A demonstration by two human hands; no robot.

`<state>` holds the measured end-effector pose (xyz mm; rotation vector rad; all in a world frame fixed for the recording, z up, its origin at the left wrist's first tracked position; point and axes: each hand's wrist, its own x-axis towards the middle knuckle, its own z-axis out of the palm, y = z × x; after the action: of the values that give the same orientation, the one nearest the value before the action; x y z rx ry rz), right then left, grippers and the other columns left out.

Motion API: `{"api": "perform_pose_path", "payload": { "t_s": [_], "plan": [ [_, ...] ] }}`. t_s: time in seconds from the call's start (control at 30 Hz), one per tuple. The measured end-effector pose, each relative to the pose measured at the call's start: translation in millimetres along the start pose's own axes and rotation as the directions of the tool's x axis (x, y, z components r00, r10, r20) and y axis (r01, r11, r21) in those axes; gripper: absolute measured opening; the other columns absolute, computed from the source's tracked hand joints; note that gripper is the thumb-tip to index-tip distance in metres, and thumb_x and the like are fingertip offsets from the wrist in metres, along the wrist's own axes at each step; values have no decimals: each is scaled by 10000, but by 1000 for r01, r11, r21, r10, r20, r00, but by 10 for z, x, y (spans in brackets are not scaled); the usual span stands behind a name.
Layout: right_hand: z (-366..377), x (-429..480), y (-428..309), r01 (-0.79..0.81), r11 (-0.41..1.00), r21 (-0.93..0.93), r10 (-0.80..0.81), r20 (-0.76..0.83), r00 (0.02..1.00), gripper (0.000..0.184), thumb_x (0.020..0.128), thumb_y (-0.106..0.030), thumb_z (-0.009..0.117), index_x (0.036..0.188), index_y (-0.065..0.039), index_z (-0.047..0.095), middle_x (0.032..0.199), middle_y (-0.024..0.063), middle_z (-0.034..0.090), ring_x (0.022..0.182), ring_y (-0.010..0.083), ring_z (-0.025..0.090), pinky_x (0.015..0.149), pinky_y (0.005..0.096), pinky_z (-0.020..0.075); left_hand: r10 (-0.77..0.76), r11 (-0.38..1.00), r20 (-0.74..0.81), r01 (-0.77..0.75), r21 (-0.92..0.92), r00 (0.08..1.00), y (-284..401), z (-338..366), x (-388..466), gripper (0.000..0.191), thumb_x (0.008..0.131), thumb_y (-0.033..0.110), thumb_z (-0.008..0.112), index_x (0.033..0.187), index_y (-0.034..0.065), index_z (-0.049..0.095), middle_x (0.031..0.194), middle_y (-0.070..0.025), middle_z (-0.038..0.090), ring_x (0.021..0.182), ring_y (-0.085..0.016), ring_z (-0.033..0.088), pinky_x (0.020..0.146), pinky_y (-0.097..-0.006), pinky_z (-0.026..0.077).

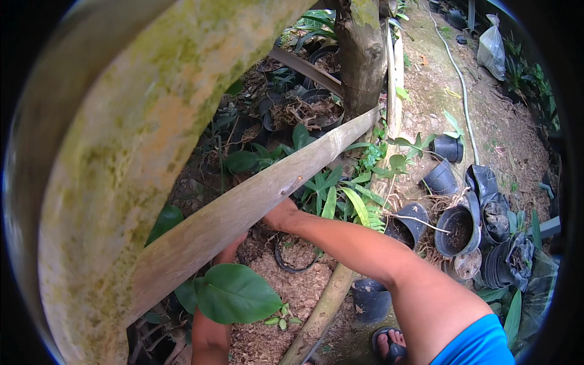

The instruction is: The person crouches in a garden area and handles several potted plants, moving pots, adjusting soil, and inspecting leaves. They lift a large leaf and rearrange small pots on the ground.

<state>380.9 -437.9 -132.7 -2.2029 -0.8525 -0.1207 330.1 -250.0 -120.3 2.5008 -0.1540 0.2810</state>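
A slanting wooden pole (255, 187) crosses in front of both my arms. My right hand (280, 215) reaches under it. Only the wrist and back of that hand show, and its fingers are hidden behind the wood. My left hand (233, 248) is mostly covered by the same pole, while a broad green leaf (241, 292) hides part of the left forearm. Whether either hand holds anything cannot be seen. Just below the right wrist, a black pot rim (292, 270) sits in brown, crumbly planting material (260, 283). Green leafy plants (321, 187) grow beside the right hand.
A thick, mossy post (137, 150) looms close at left. Several black plastic pots (456, 226) stand or lie on the soil path at right. A log edging (326, 315) borders the bed. Farther off are a hose (456, 68), a tied plastic bag (492, 50) and a trunk (362, 59).
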Motion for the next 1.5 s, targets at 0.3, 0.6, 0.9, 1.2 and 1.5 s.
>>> {"api": "perform_pose_path", "payload": {
  "t_s": [0.3, 0.6, 0.9, 1.2, 1.5],
  "plan": [
    [165, 128, 129, 98, 968, -230, -119, -80, 990, 164, 878, -130, 635, 898, -89, 793, 960, 155, 779, 923, 301, 768, 774, 417, 612, 266, 852, -86, -193, 487, 960, 249, 52, -177, 174, 872, 94, 687, 1020, 12, 729, 1009, -146, 666, 935, -377, 663, 799, -439, 529],
    [144, 119, 19, 26, 976, -218, -68, -187, 980, 197, 877, -140, 606, 870, -82, 794, 887, 156, 773, 869, 309, 769, 749, 428, 608, -69, 941, -328, 170, 292, 942, 530, 267, -43, 189, 894, 146, 686, 1027, 26, 747, 927, -171, 727, 841, -340, 720, 743, -433, 541],
    [-214, -123, -37, 166, 917, -363, -170, 21, 985, 249, 919, -149, 587, 1104, -56, 725, 1089, 167, 719, 933, 340, 746, 748, 459, 599, -16, 983, -369, 81, 163, 929, 37, 339, -39, 266, 902, 153, 749, 1108, -8, 699, 759, -118, 710, 687, -222, 687, 662, -371, 533],
    [-1074, -681, 25, 80, 997, -16, -79, 81, 994, 159, 828, -109, 647, 971, -42, 670, 1013, 171, 659, 977, 365, 670, 861, 461, 562, -673, 672, 164, 689, -272, 721, 216, 179, -145, 226, 997, 119, 618, 1135, -59, 596, 640, -172, 656, 446, -243, 632, 387, -349, 504],
    [-1105, 88, 735, -144, 951, -275, 145, -18, 989, 265, 917, -232, 628, 1089, -83, 764, 1151, 203, 739, 1060, 347, 731, 889, 437, 587, -641, 735, 61, 635, -239, 765, 434, 157, -297, 199, 1000, 85, 537, 1119, -70, 579, 644, -222, 665, 482, -293, 685, 396, -384, 550]
  ]
}}
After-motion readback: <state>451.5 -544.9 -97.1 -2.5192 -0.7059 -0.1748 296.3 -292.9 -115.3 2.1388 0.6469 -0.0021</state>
